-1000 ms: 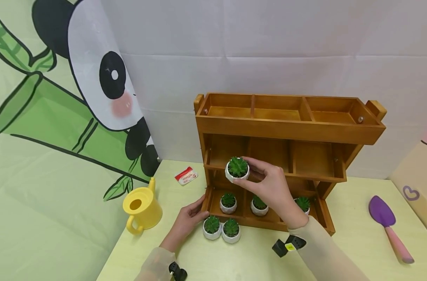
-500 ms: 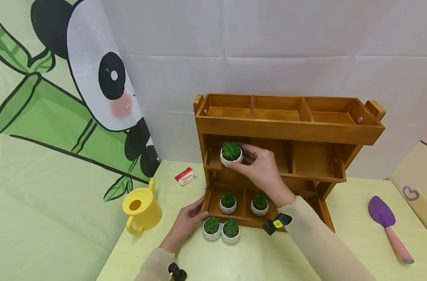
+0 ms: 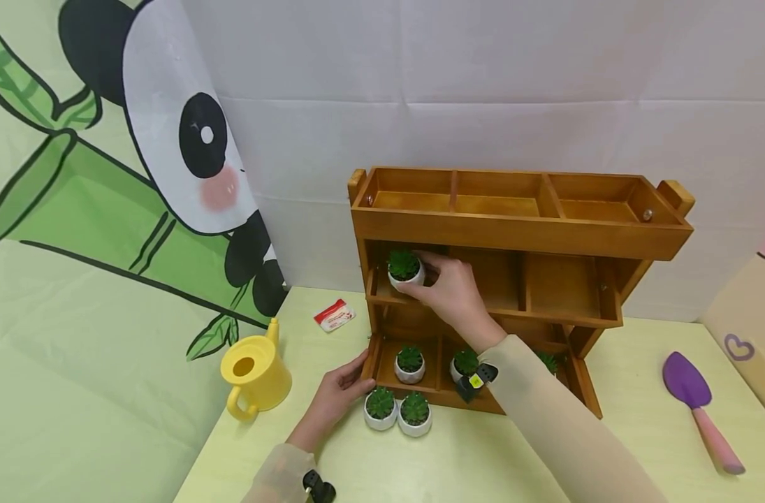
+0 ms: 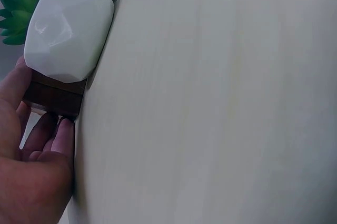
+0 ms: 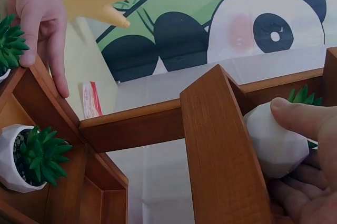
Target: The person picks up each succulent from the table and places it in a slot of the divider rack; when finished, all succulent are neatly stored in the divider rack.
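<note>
My right hand (image 3: 453,292) holds a small potted succulent (image 3: 404,267) by its white faceted pot, thumb on the near side. The pot is at the left compartment of the middle tier of a brown wooden plant shelf (image 3: 520,234). In the right wrist view this pot (image 5: 275,139) shows just behind the tier's front board. My left hand (image 3: 338,398) grips the lower left corner of the shelf, with the thumb and fingers (image 4: 64,137) on either side of the wood. Two potted succulents (image 3: 380,407) stand on the table in front, beside that hand.
The bottom tier bears several potted succulents (image 3: 410,363), one partly hidden by my right sleeve. A yellow watering can (image 3: 256,374) and a red-and-white packet (image 3: 334,315) lie left of the shelf. A purple trowel (image 3: 687,381) with a pink handle is on the right.
My right hand has carried the potted succulent up and left, from in front of the lower tiers into the middle tier's left compartment. The left hand stays on the shelf corner.
</note>
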A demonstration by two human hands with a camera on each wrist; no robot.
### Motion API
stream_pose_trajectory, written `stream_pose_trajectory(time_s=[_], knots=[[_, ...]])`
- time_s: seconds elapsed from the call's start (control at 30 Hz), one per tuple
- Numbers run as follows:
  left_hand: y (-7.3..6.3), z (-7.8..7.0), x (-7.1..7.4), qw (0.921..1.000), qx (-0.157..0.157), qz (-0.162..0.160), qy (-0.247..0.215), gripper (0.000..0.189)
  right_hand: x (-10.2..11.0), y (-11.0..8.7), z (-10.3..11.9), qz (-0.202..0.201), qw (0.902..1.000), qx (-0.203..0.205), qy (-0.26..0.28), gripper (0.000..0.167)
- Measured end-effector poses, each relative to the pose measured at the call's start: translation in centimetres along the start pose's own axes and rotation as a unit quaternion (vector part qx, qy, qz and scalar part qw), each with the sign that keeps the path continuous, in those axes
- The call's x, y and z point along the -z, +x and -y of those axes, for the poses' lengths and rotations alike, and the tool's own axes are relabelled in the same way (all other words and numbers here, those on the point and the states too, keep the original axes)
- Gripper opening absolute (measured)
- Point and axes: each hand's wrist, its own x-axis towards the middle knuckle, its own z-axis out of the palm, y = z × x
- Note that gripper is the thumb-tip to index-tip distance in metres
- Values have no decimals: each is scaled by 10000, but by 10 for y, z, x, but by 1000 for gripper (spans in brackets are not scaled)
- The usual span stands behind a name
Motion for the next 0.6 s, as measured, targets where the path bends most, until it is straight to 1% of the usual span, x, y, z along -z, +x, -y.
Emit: stream_pose_trajectory(time_s=[0.2,0.37,0.6], knots=[[1,1,0,10000,10,14,-27,63,-6,8,3,-30,9986,52,-528,66],[0,0,-1,10000,-11,17,4,63,-9,11,5,21,9975,5,-709,67],[0,-1,-1,10000,-28,-6,35,63,-13,12,6,62,9963,49,-858,65]])
